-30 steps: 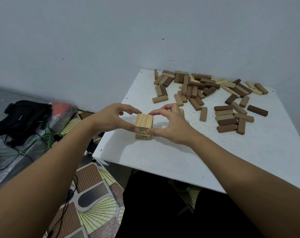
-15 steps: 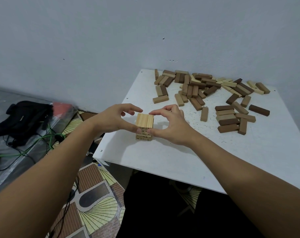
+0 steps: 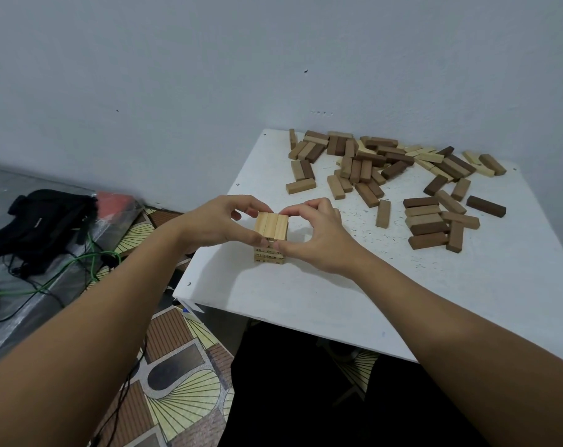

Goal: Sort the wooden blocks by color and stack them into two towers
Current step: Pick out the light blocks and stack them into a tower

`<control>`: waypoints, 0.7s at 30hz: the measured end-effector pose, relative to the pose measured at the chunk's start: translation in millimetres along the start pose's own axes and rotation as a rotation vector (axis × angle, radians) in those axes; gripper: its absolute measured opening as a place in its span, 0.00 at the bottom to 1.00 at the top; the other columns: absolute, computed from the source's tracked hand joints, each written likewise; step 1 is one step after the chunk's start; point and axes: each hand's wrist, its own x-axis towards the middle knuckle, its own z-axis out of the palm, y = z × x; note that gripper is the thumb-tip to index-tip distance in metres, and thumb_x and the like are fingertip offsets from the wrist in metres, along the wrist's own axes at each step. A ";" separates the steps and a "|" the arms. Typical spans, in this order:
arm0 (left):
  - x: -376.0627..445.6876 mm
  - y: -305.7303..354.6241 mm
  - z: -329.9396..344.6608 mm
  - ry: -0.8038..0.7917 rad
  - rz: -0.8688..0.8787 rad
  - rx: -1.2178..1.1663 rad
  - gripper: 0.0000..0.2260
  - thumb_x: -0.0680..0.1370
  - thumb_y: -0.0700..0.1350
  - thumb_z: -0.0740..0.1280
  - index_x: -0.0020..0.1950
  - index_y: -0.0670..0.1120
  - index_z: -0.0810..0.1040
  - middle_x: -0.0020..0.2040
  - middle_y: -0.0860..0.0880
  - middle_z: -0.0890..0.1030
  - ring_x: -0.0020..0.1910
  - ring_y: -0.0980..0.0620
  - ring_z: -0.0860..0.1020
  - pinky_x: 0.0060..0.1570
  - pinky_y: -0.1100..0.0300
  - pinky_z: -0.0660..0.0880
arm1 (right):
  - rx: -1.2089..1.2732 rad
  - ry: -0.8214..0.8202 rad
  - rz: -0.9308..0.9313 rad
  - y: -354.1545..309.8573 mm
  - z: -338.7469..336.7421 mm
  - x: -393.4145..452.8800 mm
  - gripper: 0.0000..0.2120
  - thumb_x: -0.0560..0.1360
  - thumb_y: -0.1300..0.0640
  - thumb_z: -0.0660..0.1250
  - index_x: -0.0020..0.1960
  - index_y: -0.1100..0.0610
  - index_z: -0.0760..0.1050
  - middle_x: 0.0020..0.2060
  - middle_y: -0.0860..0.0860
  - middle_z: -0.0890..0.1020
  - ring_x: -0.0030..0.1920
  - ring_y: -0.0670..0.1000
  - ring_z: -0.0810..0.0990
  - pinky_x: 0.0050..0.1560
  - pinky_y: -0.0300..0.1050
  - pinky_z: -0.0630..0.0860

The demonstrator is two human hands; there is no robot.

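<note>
While both hands, left hand (image 3: pixel 218 225) and right hand (image 3: pixel 317 240), pinch the light tower's (image 3: pixel 270 235) top layer, I expect an uneven squeeze could skew it.

Your fingers (image 3: pixel 241 206) close round the light tower (image 3: pixel 271 235) on both sides, bare white table (image 3: pixel 354 304) lies open nearer you and right of the fingers, while the loose-block scatter (image 3: pixel 386 175) blocks the far side beyond your fingertips.
</note>
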 end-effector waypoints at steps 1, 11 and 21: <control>0.7 -1.4 0.2 -0.001 0.001 0.002 0.21 0.69 0.49 0.83 0.59 0.62 0.84 0.62 0.56 0.80 0.64 0.54 0.72 0.63 0.52 0.70 | 0.000 0.002 -0.004 0.2 0.5 -0.3 0.28 0.70 0.42 0.78 0.68 0.39 0.74 0.63 0.44 0.65 0.69 0.46 0.60 0.63 0.43 0.62; 1.3 -0.4 2.4 -0.008 -0.010 0.029 0.22 0.69 0.48 0.83 0.59 0.63 0.82 0.62 0.57 0.79 0.63 0.52 0.71 0.62 0.50 0.70 | 0.007 0.066 -0.035 4.6 7.3 -1.0 0.28 0.70 0.43 0.79 0.67 0.41 0.76 0.61 0.44 0.66 0.68 0.46 0.62 0.64 0.42 0.64; 4.2 -6.1 3.0 0.009 0.008 0.063 0.25 0.67 0.53 0.83 0.61 0.64 0.82 0.62 0.57 0.80 0.66 0.49 0.72 0.69 0.43 0.70 | 0.006 0.085 -0.049 5.9 8.6 -0.9 0.28 0.69 0.43 0.79 0.68 0.41 0.76 0.60 0.44 0.67 0.67 0.46 0.63 0.62 0.40 0.63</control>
